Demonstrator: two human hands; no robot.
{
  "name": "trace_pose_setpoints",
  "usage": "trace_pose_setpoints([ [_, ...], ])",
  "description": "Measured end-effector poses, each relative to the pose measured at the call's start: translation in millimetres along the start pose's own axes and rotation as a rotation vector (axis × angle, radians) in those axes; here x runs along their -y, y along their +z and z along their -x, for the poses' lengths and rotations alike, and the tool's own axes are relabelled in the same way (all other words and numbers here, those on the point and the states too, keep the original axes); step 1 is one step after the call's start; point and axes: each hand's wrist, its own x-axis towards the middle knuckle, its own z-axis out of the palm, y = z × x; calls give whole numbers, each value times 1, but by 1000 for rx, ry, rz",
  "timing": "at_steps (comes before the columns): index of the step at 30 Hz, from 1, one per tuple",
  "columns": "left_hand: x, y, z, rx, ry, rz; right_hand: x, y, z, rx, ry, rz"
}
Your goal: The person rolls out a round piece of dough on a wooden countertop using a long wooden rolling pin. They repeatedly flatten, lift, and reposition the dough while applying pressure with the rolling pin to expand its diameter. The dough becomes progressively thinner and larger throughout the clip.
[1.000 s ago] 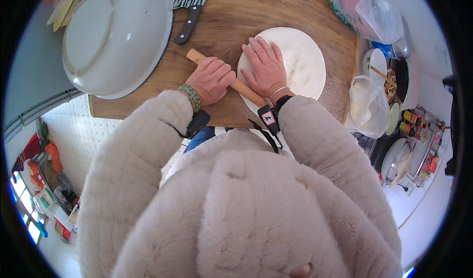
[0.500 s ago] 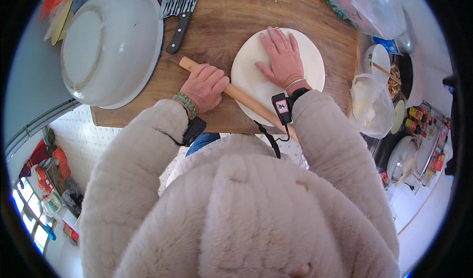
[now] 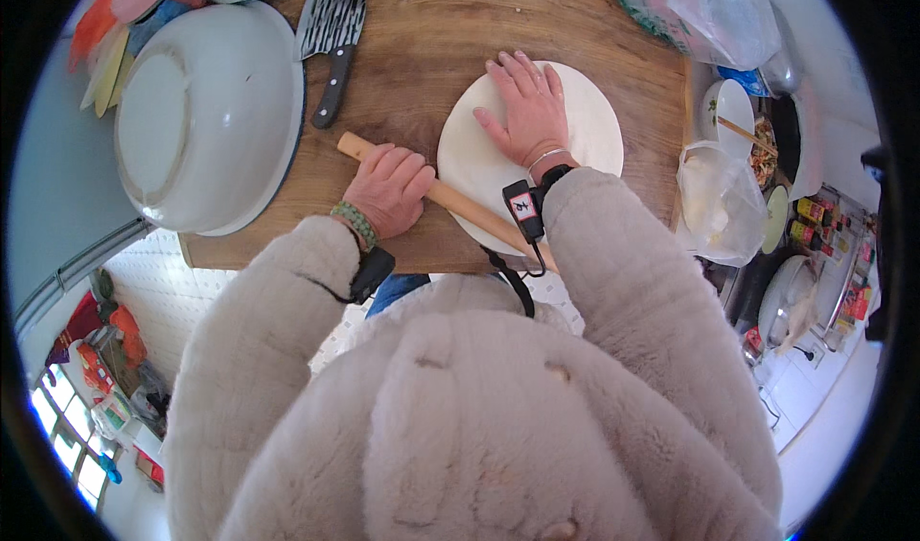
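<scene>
A round, flat sheet of pale dough (image 3: 592,119) lies on the wooden board (image 3: 431,33). My right hand (image 3: 530,110) rests flat on its upper part, fingers stretched out. A wooden rolling pin (image 3: 470,210) slants from upper left to lower right across the dough's near left edge. Around its left part my left hand (image 3: 387,191) is wrapped, just left of the dough. The pin's far right end is hidden by my right sleeve.
A large white basin (image 3: 211,110) sits upside down at the left, with a cleaver (image 3: 335,52) beside it. Beyond the board's right edge are a plastic bag of pale dough (image 3: 714,201) and a white bowl (image 3: 733,119) with chopsticks. Another plastic bag (image 3: 719,14) lies at the far right.
The whole view has shifted slightly. My right hand stays spread on the dough, now nearer its upper left edge. My left hand keeps its hold on the rolling pin.
</scene>
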Motion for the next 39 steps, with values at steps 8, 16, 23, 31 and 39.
trace_pose_setpoints([
  [8,2,3,4,-7,12,-42,21,1,6,-42,-77,49],
  [16,1,2,1,8,18,-26,37,12,8,20,-147,-22],
  [23,2,2,1,-16,31,-63,26,-8,24,163,-136,51],
  [31,2,2,2,6,11,-32,12,-4,36,109,-123,43],
  [39,3,3,4,-23,18,-7,-19,-16,6,-34,111,132],
])
